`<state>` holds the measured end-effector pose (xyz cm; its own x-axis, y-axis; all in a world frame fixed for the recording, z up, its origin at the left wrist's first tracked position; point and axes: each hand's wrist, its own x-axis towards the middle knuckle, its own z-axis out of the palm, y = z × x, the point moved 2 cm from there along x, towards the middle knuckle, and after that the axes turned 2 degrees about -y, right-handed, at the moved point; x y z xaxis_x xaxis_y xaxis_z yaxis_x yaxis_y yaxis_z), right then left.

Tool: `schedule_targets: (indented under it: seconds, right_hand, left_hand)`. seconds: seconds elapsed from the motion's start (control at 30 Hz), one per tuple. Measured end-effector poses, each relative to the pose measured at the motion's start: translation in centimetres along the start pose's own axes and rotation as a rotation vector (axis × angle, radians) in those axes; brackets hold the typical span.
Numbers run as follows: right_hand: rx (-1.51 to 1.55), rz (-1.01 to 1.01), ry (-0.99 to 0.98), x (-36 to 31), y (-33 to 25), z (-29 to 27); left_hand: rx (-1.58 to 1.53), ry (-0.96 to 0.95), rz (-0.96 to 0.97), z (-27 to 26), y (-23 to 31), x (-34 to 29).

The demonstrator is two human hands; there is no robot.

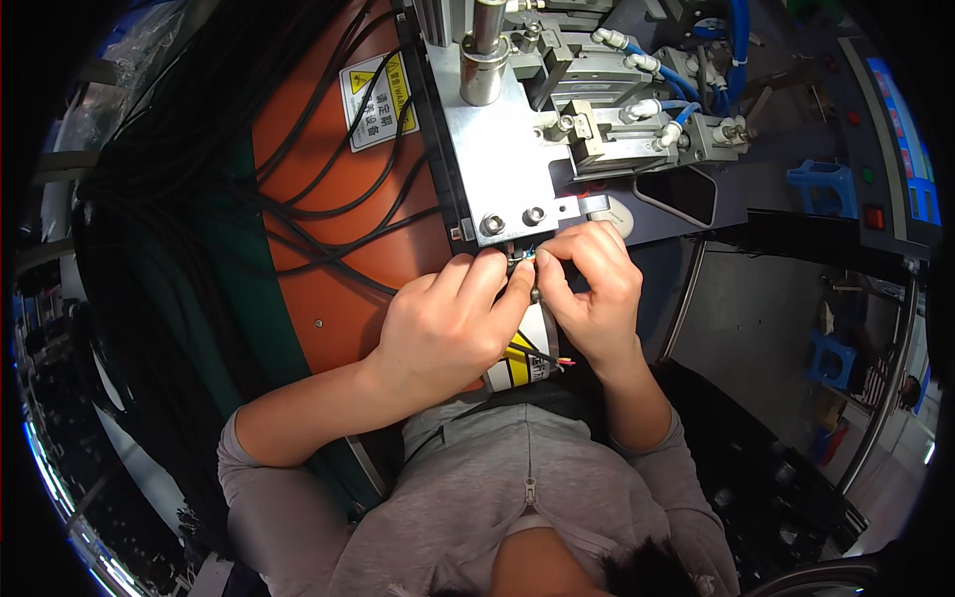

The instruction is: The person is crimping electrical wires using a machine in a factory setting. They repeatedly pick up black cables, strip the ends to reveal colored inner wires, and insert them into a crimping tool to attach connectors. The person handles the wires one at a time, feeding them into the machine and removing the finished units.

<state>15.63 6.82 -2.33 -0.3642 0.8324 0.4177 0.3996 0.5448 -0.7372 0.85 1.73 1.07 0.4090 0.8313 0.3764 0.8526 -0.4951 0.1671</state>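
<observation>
Both hands meet at the lower edge of a metal machine head (500, 149). My left hand (448, 313) has its fingers pressed together on thin coloured wires (528, 255). Opposite it, my right hand (597, 284) pinches the same small bundle between thumb and forefinger. The wires' far ends lie at the machine's front, partly hidden by my fingertips. Below the left hand a black cable (532, 351) sticks out, its stripped end showing short pink and yellow wires (565, 361). A yellow, black and white label (522, 363) lies underneath.
Several black cables (338, 214) run over the orange surface (328, 298) at the left. Pneumatic cylinders (617, 129) with blue hoses (738, 50) stand behind the machine head. A white oval object (612, 214) sits right of it. A control panel (875, 214) and blue stools (824, 187) are at the far right.
</observation>
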Motion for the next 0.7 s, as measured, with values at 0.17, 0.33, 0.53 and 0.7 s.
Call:
schedule_targets:
  seconds: [0.17, 0.33, 0.53, 0.7]
  right_hand:
    - [0.381, 0.449, -0.074, -0.9, 1.4, 0.6]
    - [0.347, 0.448, -0.06, -1.2, 2.0, 0.8]
    - [0.045, -0.068, 0.041, 0.3, 0.2, 0.2]
    - [-0.074, -0.147, 0.069, 0.3, -0.2, -0.2]
  left_hand:
    - [-0.062, 0.059, 0.006, 0.1, -0.3, -0.2]
    - [-0.069, 0.104, 0.009, 0.3, -0.5, -0.1]
    - [-0.098, 0.113, 0.007, 0.4, -1.3, 0.0]
    - [-0.065, 0.033, -0.013, -0.2, -1.1, -0.3]
